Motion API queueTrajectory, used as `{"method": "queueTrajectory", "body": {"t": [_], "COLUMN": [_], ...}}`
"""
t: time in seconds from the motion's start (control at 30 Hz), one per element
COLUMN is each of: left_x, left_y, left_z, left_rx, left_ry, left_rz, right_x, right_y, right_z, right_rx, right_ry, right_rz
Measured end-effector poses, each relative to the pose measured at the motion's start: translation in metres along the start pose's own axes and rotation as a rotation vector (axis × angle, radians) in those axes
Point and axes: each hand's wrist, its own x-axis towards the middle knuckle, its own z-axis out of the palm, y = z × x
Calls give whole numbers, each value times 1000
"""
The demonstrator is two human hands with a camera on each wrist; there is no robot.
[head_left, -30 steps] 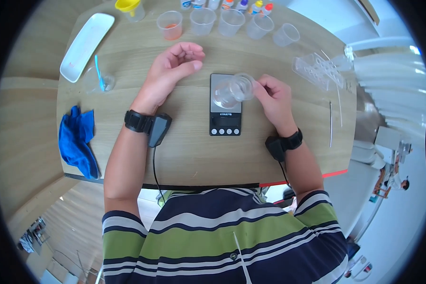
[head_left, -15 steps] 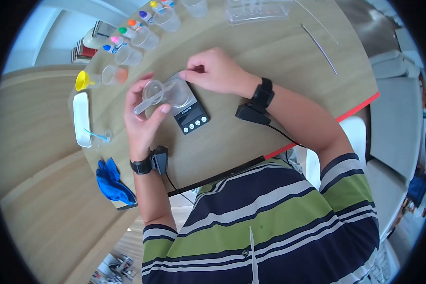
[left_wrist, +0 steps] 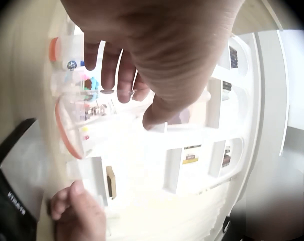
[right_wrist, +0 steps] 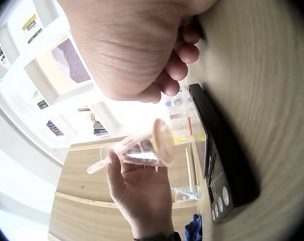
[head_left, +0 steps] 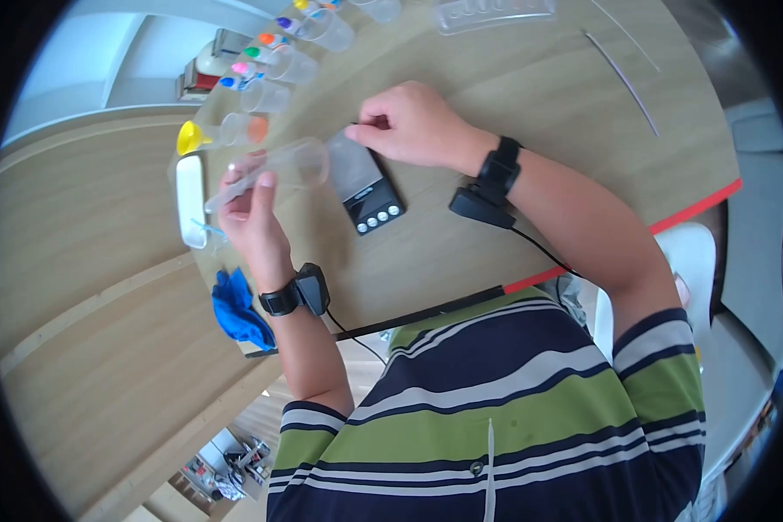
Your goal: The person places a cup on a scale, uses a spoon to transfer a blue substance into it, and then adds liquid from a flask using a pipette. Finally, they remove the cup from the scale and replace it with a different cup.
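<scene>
My left hand grips a clear plastic cup, tipped on its side and raised left of the scale. A translucent stick lies in the cup, its rounded end sticking out past the thumb. In the right wrist view the cup shows its round base turned toward the scale. The black digital scale sits on the table with nothing on its grey plate. My right hand rests by the scale's far right corner, fingers loosely curled and holding nothing, fingertips right at the edge.
Farther back stand several clear cups, one holding orange liquid, with coloured-cap bottles behind. A yellow funnel, a white tray and a blue cloth lie left. A clear rack and a thin rod are right.
The cup has passed from the right hand to the left and been lifted off the scale to the left. The right hand has moved to the scale's far corner. The head view has turned.
</scene>
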Motion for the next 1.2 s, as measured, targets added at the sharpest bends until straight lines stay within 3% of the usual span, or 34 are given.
{"method": "queueTrajectory", "body": {"t": [0.03,0.13,0.23,0.37,0.6,0.67,1.2], "left_x": [5,22,36,53,54,53,44], "left_y": [6,23,27,10,-34,-39,-60], "left_z": [-10,-35,-52,-74,-66,-61,-66], "left_rx": [22,-114,-41,46,120,141,305], "left_ry": [13,268,356,398,482,516,625], "left_rz": [15,11,57,59,16,-8,-95], "right_x": [0,1,1,1,2,3,3], "right_y": [0,-1,-3,-6,-12,-13,-18], "right_z": [0,-1,-2,-2,-5,-7,-9], "right_rx": [-3,11,15,43,27,20,22], "right_ry": [2,-24,-43,-64,-73,-106,-116], "right_rz": [10,46,77,103,105,183,186]}}
